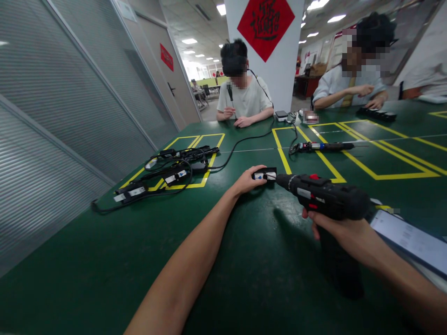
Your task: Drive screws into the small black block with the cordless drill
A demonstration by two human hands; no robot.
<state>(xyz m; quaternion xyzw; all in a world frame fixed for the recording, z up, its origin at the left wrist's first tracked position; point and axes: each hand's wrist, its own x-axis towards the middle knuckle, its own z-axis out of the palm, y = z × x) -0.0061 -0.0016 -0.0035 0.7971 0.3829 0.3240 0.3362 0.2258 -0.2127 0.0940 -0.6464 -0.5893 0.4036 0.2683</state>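
My right hand (pixel 328 225) is wrapped round the handle of a black power drill (pixel 328 195) with red details, its nose pointing left. The drill's tip meets or nearly meets the right part of a small black case (pixel 273 172) with white labels; the exact contact is too small to tell. My left hand (pixel 249 180) grips the left end of that case, its fingers closed and holding it on the green table (pixel 223 260).
Black cabled devices (pixel 174 174) lie in a yellow-taped area at the left. A pen-like tool (pixel 324 146) lies beyond the drill, and a phone (pixel 412 237) is at the right. Two people in headsets sit across the table, one holding a screwdriver (pixel 231 95).
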